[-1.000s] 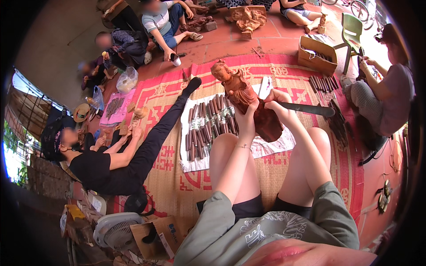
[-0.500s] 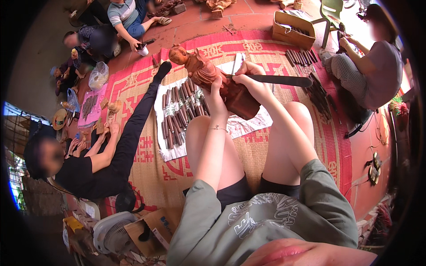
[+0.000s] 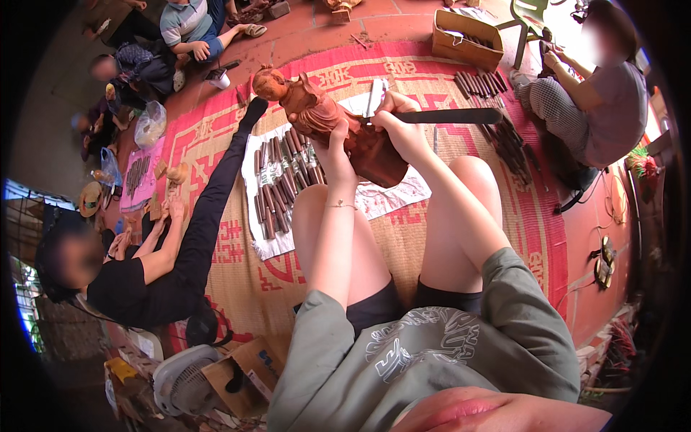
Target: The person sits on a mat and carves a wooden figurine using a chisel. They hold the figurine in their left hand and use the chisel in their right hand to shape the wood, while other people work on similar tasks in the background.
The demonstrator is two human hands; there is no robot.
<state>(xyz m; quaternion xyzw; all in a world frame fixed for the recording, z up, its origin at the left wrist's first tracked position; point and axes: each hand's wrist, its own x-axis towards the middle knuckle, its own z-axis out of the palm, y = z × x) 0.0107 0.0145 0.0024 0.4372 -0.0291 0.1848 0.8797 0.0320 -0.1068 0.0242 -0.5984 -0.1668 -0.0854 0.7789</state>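
Note:
A reddish-brown carved wooden figure [image 3: 314,108] is held up over my knees, tilted with its head to the far left and its base toward me. My left hand [image 3: 337,157] is closed around its middle from the near side. In my right hand [image 3: 403,129] is a long tool with a dark handle [image 3: 461,116] pointing right; the fingers press close against the figure's right side. The tool's working end is mostly hidden by those fingers. A pale strip [image 3: 376,96] shows just beyond them; I cannot make out what it is.
Beneath lies a red and straw mat [image 3: 389,245]. Wooden-handled chisels [image 3: 282,180] lie in rows on a white cloth [image 3: 270,248]. More tools [image 3: 511,155] and a wooden box [image 3: 466,45] are at right. One person [image 3: 137,273] sits left, another [image 3: 612,108] right.
The figure and both hands appear slightly farther left and up, with the whole view shifted too. The dark handle now lies more level. At far left, a person's hand has left the white cup.

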